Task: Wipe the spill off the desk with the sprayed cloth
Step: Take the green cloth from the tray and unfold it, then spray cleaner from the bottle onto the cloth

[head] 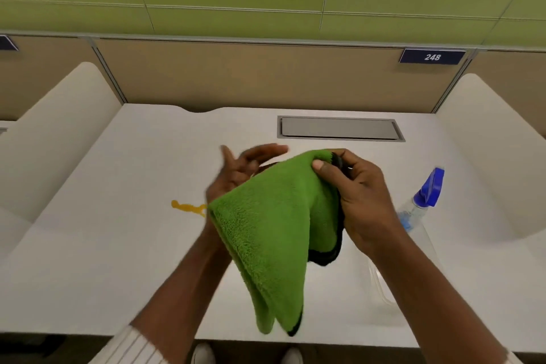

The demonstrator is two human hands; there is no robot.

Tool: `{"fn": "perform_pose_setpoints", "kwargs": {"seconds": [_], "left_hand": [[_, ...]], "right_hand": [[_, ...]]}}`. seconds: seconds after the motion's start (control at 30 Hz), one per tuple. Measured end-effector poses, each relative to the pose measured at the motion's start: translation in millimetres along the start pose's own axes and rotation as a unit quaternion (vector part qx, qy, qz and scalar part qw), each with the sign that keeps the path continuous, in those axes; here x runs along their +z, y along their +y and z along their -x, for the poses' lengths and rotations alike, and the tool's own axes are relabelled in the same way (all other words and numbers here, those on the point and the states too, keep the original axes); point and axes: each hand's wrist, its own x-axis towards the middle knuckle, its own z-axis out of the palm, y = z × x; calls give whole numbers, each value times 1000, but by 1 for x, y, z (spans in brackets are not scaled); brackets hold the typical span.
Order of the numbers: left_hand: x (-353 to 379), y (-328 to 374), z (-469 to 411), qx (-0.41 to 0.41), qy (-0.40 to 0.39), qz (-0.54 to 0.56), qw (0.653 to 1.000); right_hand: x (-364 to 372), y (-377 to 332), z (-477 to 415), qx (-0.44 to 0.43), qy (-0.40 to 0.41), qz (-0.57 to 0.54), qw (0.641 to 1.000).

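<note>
Cloth [274, 216] is held above the table [118, 245], pinched at its top by the right hand [354, 195]; the left hand [239, 171] is spread open behind it. Spill [189, 207] remains unwiped just left. Smearing is risked if loose folds are dragged through.

We hold a green cloth [274, 216] up over the white desk [118, 245], with our right hand [360, 201] pinching its top corner. Our left hand [236, 174] is open behind the cloth, fingers spread. A yellow spill [187, 207] sits on the desk at left, and a spray bottle [422, 201] lies at right.
</note>
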Motion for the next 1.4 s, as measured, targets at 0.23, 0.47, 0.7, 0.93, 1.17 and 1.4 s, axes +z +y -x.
{"fn": "perform_pose_setpoints", "kwargs": {"seconds": [0.23, 0.47, 0.7, 0.93, 1.17, 1.4], "left_hand": [[-17, -60, 0, -42, -117, 191, 974], [-29, -69, -4, -59, -77, 227, 969], [-25, -79, -14, -50, -3, 166, 985], [-24, -80, -20, -28, 38, 163, 986], [-20, -79, -21, -26, 53, 164, 985], [-23, -76, -20, -16, 40, 160, 986]], "right_hand": [[4, 31, -2, 90, 27, 33, 995], [-18, 53, -2, 141, 75, 100, 982], [-43, 67, 19, 60, 204, 252, 944], [-93, 78, 52, -8, 423, 241, 874], [-145, 106, 21, 28, 390, 287, 874], [-158, 118, -16, -9, 307, 272, 912]]}}
